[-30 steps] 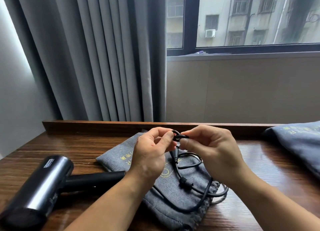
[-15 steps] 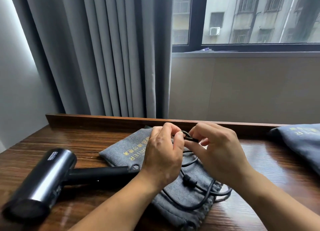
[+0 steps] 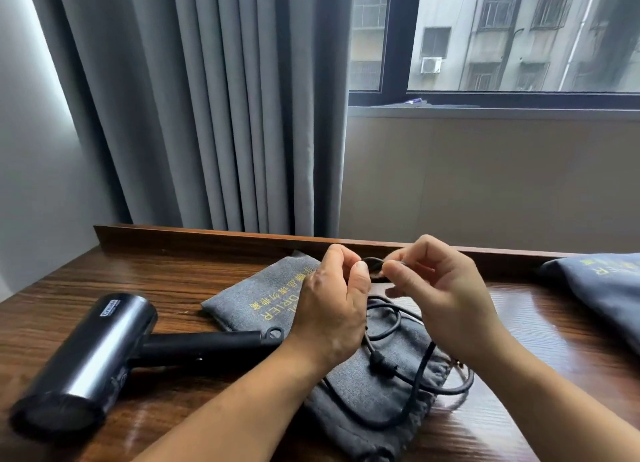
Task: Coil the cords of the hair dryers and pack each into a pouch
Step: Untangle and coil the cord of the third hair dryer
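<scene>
Wooden bench (image 3: pixel 173 281) by curtained window (image 3: pixel 502 36). Pinches a cord (image 3: pixel 373 263) loop in fingers (image 3: pixel 360 276) of left hand (image 3: pixel 332 309) and right hand (image 3: pixel 446 299), just above the grey pouch (image 3: pixel 263 299). Leaves remaining cord loose on it, hair dryer (image 3: pixel 104 351) left of it, unpacked. Looks early.

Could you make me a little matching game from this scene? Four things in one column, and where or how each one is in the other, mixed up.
1. hair dryer
2. cord
3. middle pouch
4. curtain

a. hangs left of the window
b. lies on its side, left on the table
c. pinched by left hand and right hand
d. lies flat with the cord on it

Pairs: 1-b, 2-c, 3-d, 4-a
</scene>
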Demonstrator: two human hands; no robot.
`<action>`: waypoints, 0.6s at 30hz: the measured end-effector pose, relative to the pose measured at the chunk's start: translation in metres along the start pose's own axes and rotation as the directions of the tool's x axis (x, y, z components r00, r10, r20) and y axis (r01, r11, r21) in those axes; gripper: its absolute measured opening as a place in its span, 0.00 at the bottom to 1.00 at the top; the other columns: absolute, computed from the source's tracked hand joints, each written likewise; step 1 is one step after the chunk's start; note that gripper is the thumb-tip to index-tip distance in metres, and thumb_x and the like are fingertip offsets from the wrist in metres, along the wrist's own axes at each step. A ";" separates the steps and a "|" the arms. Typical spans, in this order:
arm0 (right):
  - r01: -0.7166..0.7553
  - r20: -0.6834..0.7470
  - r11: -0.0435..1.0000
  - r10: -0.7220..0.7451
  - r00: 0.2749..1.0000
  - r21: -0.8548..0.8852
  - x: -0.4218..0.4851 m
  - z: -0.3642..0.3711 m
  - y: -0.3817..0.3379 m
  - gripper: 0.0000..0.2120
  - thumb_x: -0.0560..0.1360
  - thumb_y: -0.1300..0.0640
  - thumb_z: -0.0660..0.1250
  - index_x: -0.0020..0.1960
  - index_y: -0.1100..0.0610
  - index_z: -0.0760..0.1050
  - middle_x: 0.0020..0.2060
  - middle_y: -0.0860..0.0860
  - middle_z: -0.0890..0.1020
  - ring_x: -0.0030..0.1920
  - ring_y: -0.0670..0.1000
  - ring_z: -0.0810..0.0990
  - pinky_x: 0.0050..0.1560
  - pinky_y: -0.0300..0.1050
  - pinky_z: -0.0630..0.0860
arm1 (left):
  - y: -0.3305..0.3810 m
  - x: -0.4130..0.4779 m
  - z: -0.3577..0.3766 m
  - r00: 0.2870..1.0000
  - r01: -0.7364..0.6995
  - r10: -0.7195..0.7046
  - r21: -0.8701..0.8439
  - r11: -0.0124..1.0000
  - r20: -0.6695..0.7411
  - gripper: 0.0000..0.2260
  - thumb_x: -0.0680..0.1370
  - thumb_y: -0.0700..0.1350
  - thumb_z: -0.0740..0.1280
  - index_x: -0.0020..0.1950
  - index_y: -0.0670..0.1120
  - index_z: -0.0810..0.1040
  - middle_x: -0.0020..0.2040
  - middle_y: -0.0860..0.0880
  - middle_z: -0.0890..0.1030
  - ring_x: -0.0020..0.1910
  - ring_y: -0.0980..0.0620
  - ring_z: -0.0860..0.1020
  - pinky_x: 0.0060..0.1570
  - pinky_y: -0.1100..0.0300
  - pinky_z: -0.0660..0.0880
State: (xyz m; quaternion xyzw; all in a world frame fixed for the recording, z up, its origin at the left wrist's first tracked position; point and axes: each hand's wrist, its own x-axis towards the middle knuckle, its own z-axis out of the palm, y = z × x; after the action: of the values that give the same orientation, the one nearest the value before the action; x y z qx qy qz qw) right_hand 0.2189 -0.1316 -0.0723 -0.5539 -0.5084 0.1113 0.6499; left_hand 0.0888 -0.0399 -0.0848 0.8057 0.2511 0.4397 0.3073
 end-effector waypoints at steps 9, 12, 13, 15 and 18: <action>0.415 0.077 0.685 -0.466 0.881 -0.599 0.000 -0.007 -0.004 0.05 0.73 0.53 0.76 0.49 0.51 0.87 0.44 0.43 0.86 0.41 0.42 0.83 0.43 0.38 0.79 | -0.004 0.003 -0.004 0.993 -0.104 0.108 0.097 0.990 -0.038 0.08 0.81 0.49 0.56 0.46 0.49 0.70 0.33 0.54 0.74 0.35 0.58 0.74 0.36 0.69 0.67; 0.063 -0.072 0.996 -0.067 0.995 -0.062 -0.001 -0.002 -0.009 0.05 0.70 0.59 0.76 0.42 0.49 0.86 0.39 0.49 0.86 0.37 0.45 0.83 0.42 0.40 0.80 | -0.008 0.005 -0.003 0.999 0.034 -0.034 -0.030 0.999 -0.016 0.10 0.80 0.52 0.53 0.46 0.51 0.70 0.34 0.52 0.81 0.35 0.54 0.79 0.41 0.53 0.78; -0.060 -0.066 0.992 0.068 0.996 0.115 -0.001 -0.002 -0.010 0.03 0.70 0.59 0.75 0.42 0.52 0.85 0.39 0.52 0.86 0.38 0.48 0.84 0.44 0.45 0.81 | -0.009 0.006 -0.004 0.996 0.085 -0.085 -0.076 0.993 -0.003 0.09 0.81 0.52 0.54 0.46 0.51 0.71 0.35 0.52 0.82 0.36 0.51 0.80 0.42 0.47 0.79; -0.194 -0.015 0.949 0.204 0.979 0.248 0.002 -0.006 -0.004 0.02 0.71 0.57 0.73 0.44 0.56 0.82 0.42 0.58 0.86 0.43 0.52 0.86 0.48 0.54 0.81 | -0.009 0.008 -0.005 0.989 0.145 -0.146 -0.122 0.982 -0.005 0.08 0.83 0.49 0.57 0.46 0.51 0.72 0.34 0.51 0.81 0.35 0.49 0.80 0.44 0.44 0.79; -0.027 0.040 0.978 0.036 0.999 -0.207 0.002 -0.008 0.004 0.03 0.76 0.52 0.71 0.46 0.49 0.77 0.43 0.50 0.85 0.46 0.52 0.85 0.52 0.55 0.80 | -0.008 0.007 -0.008 0.995 0.092 -0.092 -0.022 0.996 -0.034 0.07 0.83 0.46 0.59 0.47 0.49 0.72 0.37 0.49 0.81 0.38 0.50 0.79 0.44 0.49 0.75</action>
State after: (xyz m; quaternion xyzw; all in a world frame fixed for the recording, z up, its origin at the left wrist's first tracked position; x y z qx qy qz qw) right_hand 0.2279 -0.1337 -0.0740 -0.6237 -0.5225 0.0804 0.5757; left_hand 0.0847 -0.0275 -0.0830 0.7824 0.2887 0.4415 0.3310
